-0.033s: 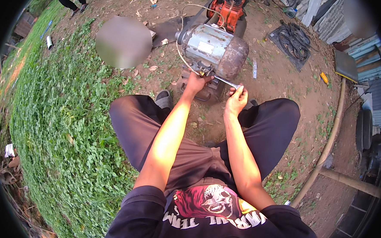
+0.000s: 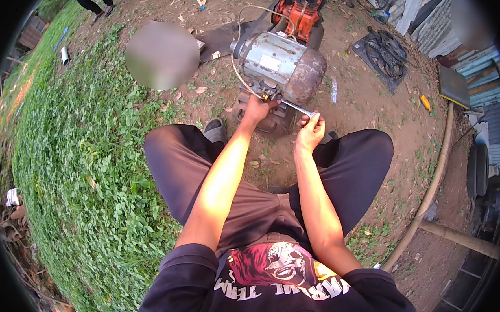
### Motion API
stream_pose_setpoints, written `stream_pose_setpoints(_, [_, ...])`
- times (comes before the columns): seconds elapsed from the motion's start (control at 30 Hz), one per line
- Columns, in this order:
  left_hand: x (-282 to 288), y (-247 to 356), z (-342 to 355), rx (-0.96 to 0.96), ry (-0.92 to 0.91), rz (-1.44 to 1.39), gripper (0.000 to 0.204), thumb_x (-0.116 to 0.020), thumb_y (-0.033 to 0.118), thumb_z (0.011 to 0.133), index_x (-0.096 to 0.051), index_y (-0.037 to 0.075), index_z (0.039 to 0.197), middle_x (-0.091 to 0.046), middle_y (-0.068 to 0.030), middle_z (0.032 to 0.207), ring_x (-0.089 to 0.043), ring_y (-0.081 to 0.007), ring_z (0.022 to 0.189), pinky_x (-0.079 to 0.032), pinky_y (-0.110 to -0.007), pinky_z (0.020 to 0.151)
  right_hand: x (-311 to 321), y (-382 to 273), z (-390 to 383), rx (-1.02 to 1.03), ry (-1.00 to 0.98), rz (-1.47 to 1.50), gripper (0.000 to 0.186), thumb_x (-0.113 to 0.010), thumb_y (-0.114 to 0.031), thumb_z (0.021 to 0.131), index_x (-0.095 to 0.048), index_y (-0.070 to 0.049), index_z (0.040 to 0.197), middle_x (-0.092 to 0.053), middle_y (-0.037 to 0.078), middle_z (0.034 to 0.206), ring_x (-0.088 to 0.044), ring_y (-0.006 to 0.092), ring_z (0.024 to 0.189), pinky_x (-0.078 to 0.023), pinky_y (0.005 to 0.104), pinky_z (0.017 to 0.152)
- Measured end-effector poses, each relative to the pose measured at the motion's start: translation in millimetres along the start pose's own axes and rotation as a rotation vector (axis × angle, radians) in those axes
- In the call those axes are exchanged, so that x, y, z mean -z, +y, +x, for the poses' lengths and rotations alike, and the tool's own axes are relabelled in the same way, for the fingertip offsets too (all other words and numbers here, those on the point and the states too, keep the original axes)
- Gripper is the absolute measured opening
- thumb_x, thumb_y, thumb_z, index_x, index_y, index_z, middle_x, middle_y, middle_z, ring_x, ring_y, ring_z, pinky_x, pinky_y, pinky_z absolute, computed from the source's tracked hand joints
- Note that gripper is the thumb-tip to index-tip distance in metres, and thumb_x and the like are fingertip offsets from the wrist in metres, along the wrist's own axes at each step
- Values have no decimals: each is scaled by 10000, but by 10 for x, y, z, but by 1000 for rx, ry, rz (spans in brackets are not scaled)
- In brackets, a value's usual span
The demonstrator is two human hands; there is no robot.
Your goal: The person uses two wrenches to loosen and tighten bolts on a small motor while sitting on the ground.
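Observation:
In front of my crossed legs stands a grey electric motor [image 2: 267, 62] with a rusty brown end cover. Its near side carries small metal fittings [image 2: 266, 91], close above my left hand [image 2: 257, 109]. That hand's fingers are closed at the fittings, and exactly what they grip is hidden. From there a silver wrench [image 2: 297, 108] slants down to the right. My right hand [image 2: 310, 132] pinches its near end between thumb and fingers. A pale cable [image 2: 236, 72] loops down past the motor's left end to the fittings.
Behind the motor sits an orange-red machine [image 2: 304, 12]. Black coiled tubing [image 2: 384, 56] lies on a dark sheet at the right. A yellow-orange tool [image 2: 425, 102] rests on the dirt near a long bamboo pole [image 2: 440, 168]. Grass covers the left; a person's legs [image 2: 94, 4] show far off.

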State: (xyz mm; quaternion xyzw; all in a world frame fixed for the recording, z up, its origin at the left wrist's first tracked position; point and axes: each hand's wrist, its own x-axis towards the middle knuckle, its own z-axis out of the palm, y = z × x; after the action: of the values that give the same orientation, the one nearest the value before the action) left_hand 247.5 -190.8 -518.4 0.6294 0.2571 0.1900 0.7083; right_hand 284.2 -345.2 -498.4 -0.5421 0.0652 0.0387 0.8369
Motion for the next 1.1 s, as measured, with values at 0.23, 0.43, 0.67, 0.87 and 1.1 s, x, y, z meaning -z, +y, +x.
stream_pose_setpoints(0.23, [-17,-136,-18,-31,33,42,186,-753,96,759,-591,13,721,-566,10,588,-473,-85,480,-372,-269,448,73,156,141,-68,-2,56,261,-465,-241,990,-551,-17,1093,-597,29,717,-509,79,564,-439,225,525])
stream_pose_setpoints(0.43, [27,-259,48,-44,51,25,146,-741,66,772,-611,33,829,-575,31,621,-486,-61,506,-363,-233,454,54,92,261,-221,15,108,212,-529,-252,962,-580,-47,971,-599,39,706,-520,102,565,-451,242,544])
stream_pose_setpoints(0.67, [-64,-144,-5,-49,37,-126,163,-735,65,782,-620,12,884,-617,7,682,-543,-87,584,-431,-233,539,74,-13,228,-268,-26,100,223,-549,-251,954,-600,-41,897,-564,23,661,-484,88,521,-413,238,486])
stream_pose_setpoints(0.87, [82,-198,-17,-95,67,144,197,-748,106,767,-618,-43,767,-618,-25,647,-534,-93,575,-427,-287,525,191,-105,286,-300,74,99,260,-534,-268,960,-584,-21,897,-492,0,617,-446,96,483,-374,253,436])
stream_pose_setpoints(1.1, [-168,175,-228,-260,255,297,226,-768,110,742,-624,-60,780,-655,-67,666,-574,-112,579,-440,-306,529,303,-87,303,-269,100,36,262,-531,-267,960,-575,-15,907,-482,2,617,-436,98,484,-366,252,436])
